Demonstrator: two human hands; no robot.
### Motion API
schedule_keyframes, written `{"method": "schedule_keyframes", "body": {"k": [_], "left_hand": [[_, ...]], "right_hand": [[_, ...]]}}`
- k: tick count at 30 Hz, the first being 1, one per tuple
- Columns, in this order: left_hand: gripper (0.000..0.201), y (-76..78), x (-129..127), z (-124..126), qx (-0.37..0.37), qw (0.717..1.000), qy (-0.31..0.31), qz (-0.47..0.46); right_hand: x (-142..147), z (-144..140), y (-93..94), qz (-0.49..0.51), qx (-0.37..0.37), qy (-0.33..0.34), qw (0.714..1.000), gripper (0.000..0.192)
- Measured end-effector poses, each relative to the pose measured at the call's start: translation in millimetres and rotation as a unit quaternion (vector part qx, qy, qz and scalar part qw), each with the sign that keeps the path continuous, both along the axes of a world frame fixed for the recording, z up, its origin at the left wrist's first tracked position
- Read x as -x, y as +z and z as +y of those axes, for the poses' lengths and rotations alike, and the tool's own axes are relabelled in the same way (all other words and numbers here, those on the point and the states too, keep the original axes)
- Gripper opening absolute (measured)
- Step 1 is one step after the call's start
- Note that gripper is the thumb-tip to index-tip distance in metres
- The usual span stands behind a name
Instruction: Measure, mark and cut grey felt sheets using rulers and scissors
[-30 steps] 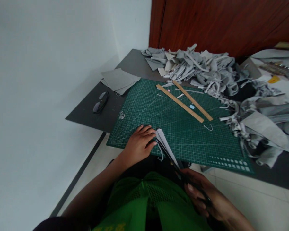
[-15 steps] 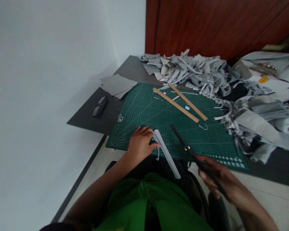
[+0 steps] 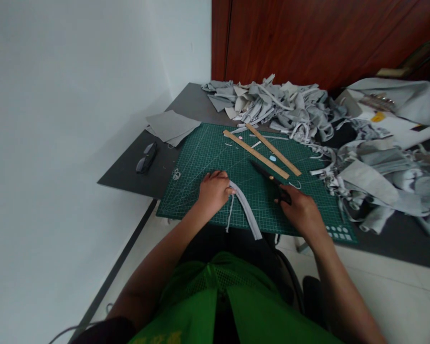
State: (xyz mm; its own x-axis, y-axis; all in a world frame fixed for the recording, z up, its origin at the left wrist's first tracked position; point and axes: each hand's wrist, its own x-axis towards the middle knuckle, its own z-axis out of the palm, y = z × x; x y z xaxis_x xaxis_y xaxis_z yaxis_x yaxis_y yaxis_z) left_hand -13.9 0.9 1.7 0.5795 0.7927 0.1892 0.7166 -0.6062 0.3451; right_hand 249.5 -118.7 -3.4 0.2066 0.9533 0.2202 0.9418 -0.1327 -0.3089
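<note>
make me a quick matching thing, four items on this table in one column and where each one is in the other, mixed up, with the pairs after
1 scissors
2 glasses
3 grey strip
4 tan rulers

a held at one end by the left hand
b lying on the green mat, untouched
c handles at the right hand
d on the dark tabletop

Pairs: 1-c, 2-d, 3-a, 4-b

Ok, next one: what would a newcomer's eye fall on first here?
Probably the large green cutting mat in the middle, with two tan rulers lying slantwise on its far part. Behind it and along its right, grey fabric scraps lie heaped. Nearer the wearer, the left hand holds one end of a pale strip, and the right hand is at the handles of black scissors.
</note>
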Motion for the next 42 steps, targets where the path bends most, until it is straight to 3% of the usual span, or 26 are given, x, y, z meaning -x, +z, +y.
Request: {"method": "schedule_keyframes", "body": {"k": [9,18,27,30,33,36,39,42], "left_hand": [[0.025,16.1,-13.5,48.8,0.081,0.994,-0.044,0.054],[0.031,13.6,-53.6,127.2,0.141,0.983,-0.109,0.049],[0.026,-18.6,-54.7,136.4,0.099,0.975,-0.170,-0.104],[0.026,-22.2,-60.0,140.5,0.099,0.967,-0.186,-0.146],[0.024,-21.8,-65.6,146.4,0.098,0.959,-0.188,-0.186],[0.023,-21.2,-68.3,153.0,0.104,0.953,-0.182,-0.220],[0.022,-22.6,-67.8,159.1,0.132,0.944,-0.180,-0.243],[0.023,-25.4,-66.5,162.6,0.165,0.933,-0.178,-0.265]], "right_hand": [[-12.1,20.3,-27.5,0.060,-0.030,0.049,0.997,0.043],[-11.2,29.9,-25.1,0.013,-0.008,0.122,0.992,0.057],[-29.7,49.2,-25.8,-0.029,0.002,0.165,0.986,0.045],[-27.0,57.2,-11.7,-0.032,0.015,0.169,0.985,0.038],[-8.3,74.8,12.0,-0.044,-0.026,0.167,0.985,0.036],[15.5,104.6,28.6,0.001,-0.076,0.238,0.968,0.035],[32.2,134.6,24.5,0.026,-0.070,0.325,0.943,0.038],[39.6,150.0,5.9,-0.009,-0.045,0.317,0.947,0.031]]}}
